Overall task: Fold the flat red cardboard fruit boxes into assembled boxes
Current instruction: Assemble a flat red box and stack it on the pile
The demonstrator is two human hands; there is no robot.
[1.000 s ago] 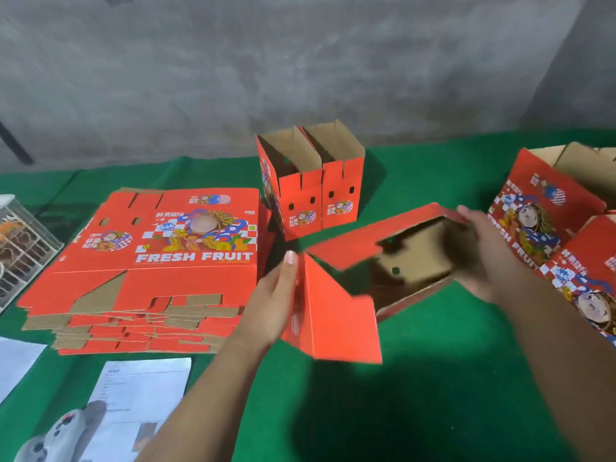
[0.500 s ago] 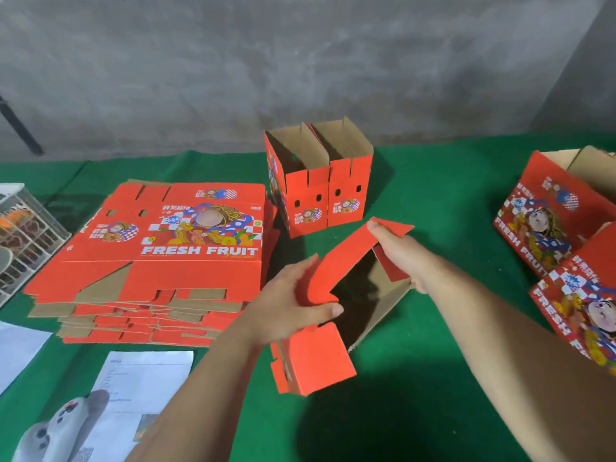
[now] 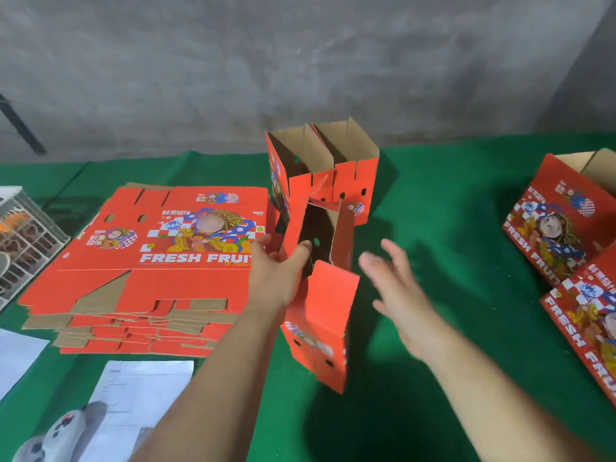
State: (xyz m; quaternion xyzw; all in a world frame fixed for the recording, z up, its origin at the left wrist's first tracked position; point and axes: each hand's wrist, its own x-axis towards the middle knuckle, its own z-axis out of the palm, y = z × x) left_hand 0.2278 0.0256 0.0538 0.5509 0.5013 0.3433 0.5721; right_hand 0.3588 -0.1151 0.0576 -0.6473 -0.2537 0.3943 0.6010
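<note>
The half-folded box stands upright on the green tabletop, long axis vertical, its left wall gripped by the left hand, while the right hand, fingers spread and empty, hovers just beside its right wall.

flat stack left of standing boxes

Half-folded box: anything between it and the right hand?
Nothing. In the head view only bare green cloth shows in the gap between the half-folded box and the open right hand. The left hand grips the box.
</note>
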